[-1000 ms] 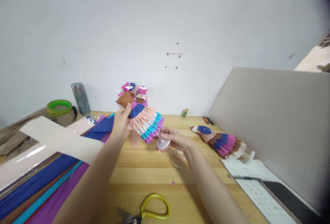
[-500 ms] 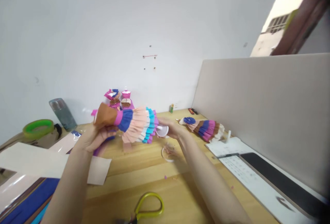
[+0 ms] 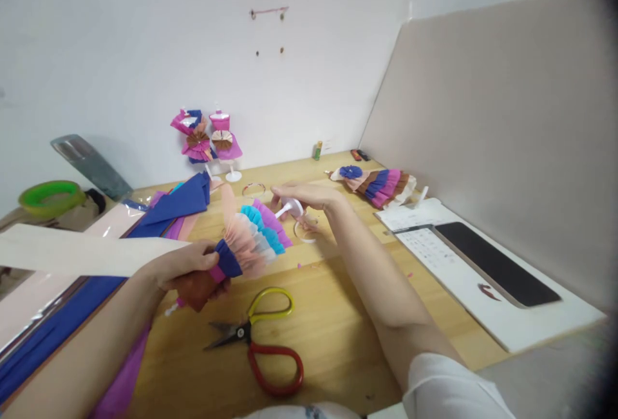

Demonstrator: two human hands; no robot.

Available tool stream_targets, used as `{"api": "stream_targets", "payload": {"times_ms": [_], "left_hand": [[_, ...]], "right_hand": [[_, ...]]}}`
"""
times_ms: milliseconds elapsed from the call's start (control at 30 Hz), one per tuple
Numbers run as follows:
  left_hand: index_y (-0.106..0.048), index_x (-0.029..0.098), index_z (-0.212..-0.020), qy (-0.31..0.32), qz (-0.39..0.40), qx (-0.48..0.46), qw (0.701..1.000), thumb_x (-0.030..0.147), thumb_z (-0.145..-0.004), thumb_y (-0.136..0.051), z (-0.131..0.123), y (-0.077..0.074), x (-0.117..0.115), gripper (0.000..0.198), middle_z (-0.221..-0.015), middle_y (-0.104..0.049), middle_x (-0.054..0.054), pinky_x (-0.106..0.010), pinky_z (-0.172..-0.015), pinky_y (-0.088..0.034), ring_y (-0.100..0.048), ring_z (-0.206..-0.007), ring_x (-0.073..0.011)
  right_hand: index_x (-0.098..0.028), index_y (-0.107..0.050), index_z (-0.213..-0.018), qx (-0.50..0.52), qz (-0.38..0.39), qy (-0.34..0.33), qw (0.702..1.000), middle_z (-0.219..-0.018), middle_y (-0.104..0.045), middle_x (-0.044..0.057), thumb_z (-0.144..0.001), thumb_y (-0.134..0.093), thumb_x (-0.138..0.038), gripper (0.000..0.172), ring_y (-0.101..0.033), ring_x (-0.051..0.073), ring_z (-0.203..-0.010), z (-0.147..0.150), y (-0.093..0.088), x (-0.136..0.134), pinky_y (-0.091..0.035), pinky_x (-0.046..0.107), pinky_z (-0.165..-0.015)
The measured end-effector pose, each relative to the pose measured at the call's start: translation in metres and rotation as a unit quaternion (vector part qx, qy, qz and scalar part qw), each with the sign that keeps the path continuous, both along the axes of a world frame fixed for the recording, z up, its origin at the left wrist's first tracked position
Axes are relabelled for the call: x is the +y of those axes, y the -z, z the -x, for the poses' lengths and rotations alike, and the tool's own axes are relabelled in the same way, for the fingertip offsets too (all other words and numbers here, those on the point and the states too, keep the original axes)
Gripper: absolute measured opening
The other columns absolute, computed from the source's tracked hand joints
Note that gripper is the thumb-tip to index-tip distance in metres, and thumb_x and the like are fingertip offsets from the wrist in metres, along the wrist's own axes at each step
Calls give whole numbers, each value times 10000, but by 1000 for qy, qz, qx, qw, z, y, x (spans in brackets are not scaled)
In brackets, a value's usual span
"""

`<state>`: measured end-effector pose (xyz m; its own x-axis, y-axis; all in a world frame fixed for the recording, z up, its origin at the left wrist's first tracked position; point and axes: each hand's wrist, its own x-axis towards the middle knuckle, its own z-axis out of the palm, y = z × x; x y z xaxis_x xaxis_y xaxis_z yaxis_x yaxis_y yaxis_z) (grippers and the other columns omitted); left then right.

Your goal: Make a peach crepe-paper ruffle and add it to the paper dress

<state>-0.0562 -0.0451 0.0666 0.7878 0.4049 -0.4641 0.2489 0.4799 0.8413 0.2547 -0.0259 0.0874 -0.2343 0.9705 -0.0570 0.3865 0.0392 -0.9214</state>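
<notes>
My left hand (image 3: pixel 186 264) is closed round the brown bodice of a miniature mannequin in a ruffled crepe-paper dress (image 3: pixel 251 248). The dress lies tilted, its navy waist toward me and its peach, white, blue and purple frills pointing away. From the purple hem comes a thin white rod ending in a round white stand base (image 3: pixel 293 208). My right hand (image 3: pixel 309 195) grips that base, with its fingers partly hidden behind it. Scissors (image 3: pixel 242 333) with one yellow and one red handle lie on the table just below the dress, blades apart.
Two dressed mannequins (image 3: pixel 222 140) stand by the wall. Another ruffled dress (image 3: pixel 381 185) lies at right near a white board (image 3: pixel 420 264) with a phone (image 3: pixel 492 264). Paper strips (image 3: pixel 168 206), green tape (image 3: pixel 51 197) and a bottle (image 3: pixel 91 165) are at left.
The dressed mannequin has swung from nearly level to a slant, its bodice end coming down toward me. My view has tipped downward, bringing the whole scissors into sight.
</notes>
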Motion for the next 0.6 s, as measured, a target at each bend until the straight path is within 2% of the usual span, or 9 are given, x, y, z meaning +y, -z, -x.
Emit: {"api": "stream_targets", "payload": {"times_ms": [67,133,267,300,367,433,500,567,600], "left_hand": [[-688,110,-838,-11,-1,-1,1000,462,-597,-898,-9,0,-11,475,-732,-741,-99,-272,-581,-539,-696,-615,-199],[-690,104,-827,-44,9,-5,999,420,-591,-910,-15,1,-21,452,-726,-737,-95,-250,-564,-532,-693,-612,-188],[-711,86,-781,-172,50,-46,983,419,-546,-932,-18,10,-37,463,-721,-747,-110,-241,-574,-553,-702,-617,-186],[-716,82,-776,-207,56,-57,975,425,-545,-932,-18,12,-40,466,-724,-750,-113,-240,-579,-559,-704,-619,-186],[-719,84,-777,-273,72,-71,957,423,-543,-935,-18,17,-45,464,-735,-757,-113,-238,-582,-565,-708,-618,-183],[-716,94,-792,-317,95,-78,940,396,-539,-943,-19,22,-48,456,-743,-761,-107,-238,-595,-570,-710,-621,-178],[-714,93,-812,-336,113,-93,930,379,-566,-934,-20,26,-50,436,-747,-761,-105,-233,-601,-568,-712,-627,-175],[-714,89,-818,-334,130,-115,926,380,-607,-914,-19,32,-49,411,-747,-759,-107,-228,-600,-563,-714,-631,-175],[-716,90,-823,-329,138,-128,925,385,-626,-903,-18,35,-49,401,-754,-760,-109,-227,-601,-561,-716,-638,-176]], "right_hand": [[-137,-720,-841,-2,63,-33,997,-609,-691,55,-846,-466,-751,665,-537,133,-443,7,0,1,-350,225,-404],[-159,-700,-915,-6,71,5,997,-678,-698,60,-901,-352,-738,676,-567,144,-486,11,-1,3,-392,243,-446],[-146,-647,-880,-79,-83,190,975,-778,-707,83,-888,-539,-567,436,-625,152,-577,6,-10,2,-435,244,-528],[-144,-634,-851,-81,-116,207,968,-757,-704,77,-860,-595,-508,366,-632,153,-588,4,-13,-1,-440,242,-543],[-157,-593,-694,-60,-120,124,983,-631,-666,48,-836,-617,-460,335,-609,141,-554,4,-17,-12,-446,242,-557],[-163,-600,-668,-65,-13,-115,991,-590,-660,34,-834,-606,-450,331,-583,136,-504,13,-16,-33,-442,249,-529],[-156,-667,-739,-104,54,-315,942,-687,-690,37,-814,-636,-336,198,-631,153,-599,30,-7,-61,-461,251,-566],[-178,-719,-894,-155,8,-351,923,-864,-710,48,-773,-697,-244,140,-662,188,-770,50,8,-93,-507,291,-696],[-199,-716,-1010,-201,-31,-336,920,-994,-695,68,-756,-719,-223,256,-654,226,-888,59,16,-107,-519,344,-784]]}}
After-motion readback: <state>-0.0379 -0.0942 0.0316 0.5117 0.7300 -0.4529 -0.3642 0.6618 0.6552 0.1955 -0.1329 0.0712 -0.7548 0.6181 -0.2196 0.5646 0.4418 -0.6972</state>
